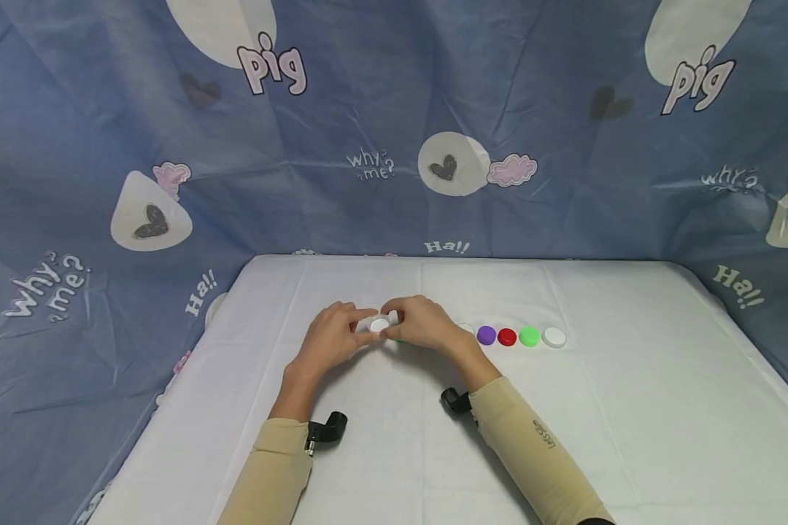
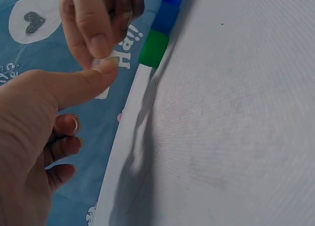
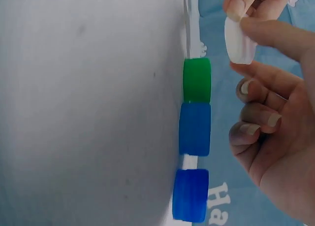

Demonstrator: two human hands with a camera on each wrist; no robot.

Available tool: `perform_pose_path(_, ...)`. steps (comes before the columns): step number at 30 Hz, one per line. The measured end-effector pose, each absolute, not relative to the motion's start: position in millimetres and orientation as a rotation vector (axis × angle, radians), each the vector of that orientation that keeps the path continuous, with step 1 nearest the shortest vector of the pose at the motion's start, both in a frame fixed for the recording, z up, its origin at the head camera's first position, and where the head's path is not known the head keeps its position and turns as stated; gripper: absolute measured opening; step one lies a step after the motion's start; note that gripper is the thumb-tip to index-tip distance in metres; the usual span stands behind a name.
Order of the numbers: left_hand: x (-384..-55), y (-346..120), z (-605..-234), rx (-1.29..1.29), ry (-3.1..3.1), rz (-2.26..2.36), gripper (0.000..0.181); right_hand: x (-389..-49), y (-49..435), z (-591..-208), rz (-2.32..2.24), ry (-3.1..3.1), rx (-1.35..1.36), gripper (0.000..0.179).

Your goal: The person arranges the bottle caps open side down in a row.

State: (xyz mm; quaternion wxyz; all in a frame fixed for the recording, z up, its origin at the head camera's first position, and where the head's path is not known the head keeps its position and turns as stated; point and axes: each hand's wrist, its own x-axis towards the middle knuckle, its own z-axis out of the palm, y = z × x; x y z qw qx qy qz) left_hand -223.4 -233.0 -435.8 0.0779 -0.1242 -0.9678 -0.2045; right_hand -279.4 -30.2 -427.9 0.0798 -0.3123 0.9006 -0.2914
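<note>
A small round white piece (image 1: 379,325) is raised between both hands above the table. My left hand (image 1: 331,339) pinches its left side between thumb and fingers. From the other side my right hand (image 1: 423,322) grips it with thumb and index finger; the remaining right fingers curl loosely in the right wrist view. There the white piece (image 3: 239,45) shows a short curved side wall. Just below the hands stand a green short cylinder (image 3: 197,80) and two blue ones (image 3: 195,129), mostly hidden by the right hand in the head view.
Rightward along the same row lie a purple disc (image 1: 487,335), a red disc (image 1: 507,337), a light green disc (image 1: 529,336) and a white disc (image 1: 554,337). White cloth covers the table (image 1: 630,408). A blue printed curtain (image 1: 368,211) hangs behind it.
</note>
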Motion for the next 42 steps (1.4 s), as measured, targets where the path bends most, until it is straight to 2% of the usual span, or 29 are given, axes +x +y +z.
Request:
perform_pose_path(8, -224.1, -231.7, -436.7, -0.379, -2.78, -0.418, 0.039, -282.1, -25.1, -424.8, -1.115, 2.507, -0.876, 0.034)
perform_pose_path(16, -221.4, -231.4, -435.0, -0.402, -2.707, -0.494, 0.033, -282.6, -25.9, -425.4, -1.19, 2.422, -0.805, 0.03)
perform_pose_path(25, -224.1, -234.0, -438.7, -0.376, -2.689, -0.574, 0.028, -281.0, -26.9, -424.2, -1.115, 2.574, -0.864, 0.035)
perform_pose_path(32, -223.8, -233.2, -436.2, -0.274, -2.731, -0.707, 0.031, -277.4, -31.2, -420.9, -0.96, 2.861, -0.965, 0.028)
perform_pose_path(42, -223.2, -230.0, -437.2, -0.282, -2.75, -0.736, 0.026, -274.8, -31.1, -419.7, -0.892, 2.919, -0.993, 0.025)
